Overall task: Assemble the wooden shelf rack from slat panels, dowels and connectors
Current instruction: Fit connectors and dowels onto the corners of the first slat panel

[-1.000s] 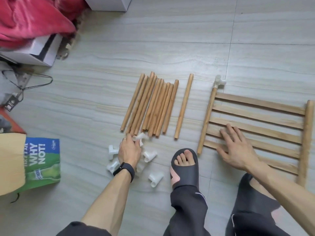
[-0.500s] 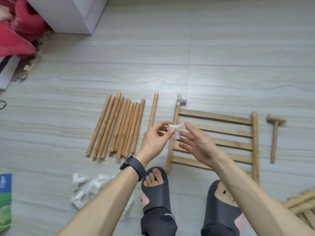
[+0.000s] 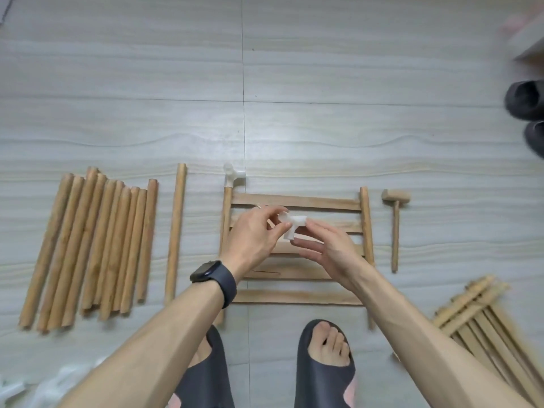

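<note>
A wooden slat panel [image 3: 297,202] lies flat on the floor in front of me. A white plastic connector [image 3: 233,175] is fitted on the far end of its left rail. Above the panel, both hands hold a second white connector [image 3: 292,225]. My left hand [image 3: 255,236] pinches its left side with thumb and fingers. My right hand [image 3: 325,248] touches its right end with its fingertips, fingers mostly extended. A row of several dowels [image 3: 91,248] lies to the left, with a single dowel [image 3: 175,231] beside it.
A small wooden mallet [image 3: 395,222] lies right of the panel. More slat panels [image 3: 485,316] are stacked at the lower right. Loose white connectors [image 3: 35,387] lie at the lower left. My feet in dark slippers [image 3: 325,366] stand below the panel. Dark shoes [image 3: 527,104] sit at the right edge.
My left hand picked a connector from the pile and brought it over the panel, where my right hand met it. The view has shifted right, and the connector now sits slightly turned between the hands.
</note>
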